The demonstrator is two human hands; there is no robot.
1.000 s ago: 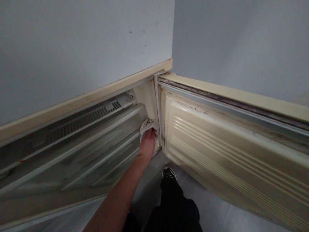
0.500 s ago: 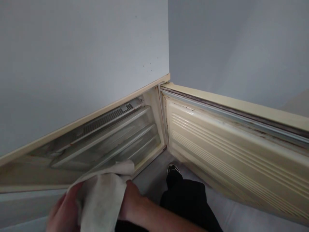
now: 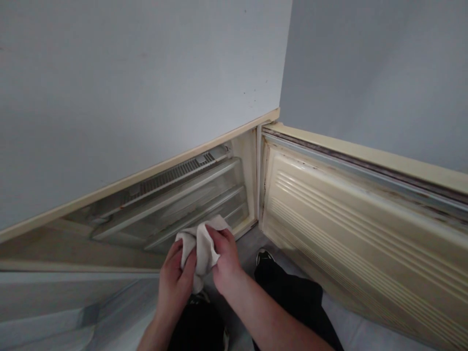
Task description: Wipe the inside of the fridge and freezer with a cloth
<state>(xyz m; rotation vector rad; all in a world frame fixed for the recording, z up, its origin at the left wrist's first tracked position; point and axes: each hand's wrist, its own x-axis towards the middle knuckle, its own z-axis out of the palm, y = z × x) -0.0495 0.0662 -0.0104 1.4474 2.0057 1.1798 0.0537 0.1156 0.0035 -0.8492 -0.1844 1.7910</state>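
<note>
A pale, crumpled cloth (image 3: 202,246) is bunched between my two hands. My left hand (image 3: 178,273) grips its left side, fingers curled into the folds. On the other side my right hand (image 3: 225,253) pinches the fabric between thumb and fingers. Both hands are in front of an open fridge compartment, whose inside holds clear drawer fronts (image 3: 204,195) below a slotted vent strip (image 3: 179,170). Whether the cloth touches the drawers I cannot tell. The cream fridge door (image 3: 351,214) stands open on the right, with dark grime along its seal (image 3: 351,156).
A large white top surface (image 3: 146,87) with a cream edge fills the upper left. Behind the door is a grey wall (image 3: 373,73). Below are the grey floor (image 3: 361,334), my dark trouser legs (image 3: 288,292) and a shoe (image 3: 263,254).
The cloth was hanging loose and blurred lower left. Both hands have moved up and right and gathered it into a bundle. The camera view has shifted slightly left.
</note>
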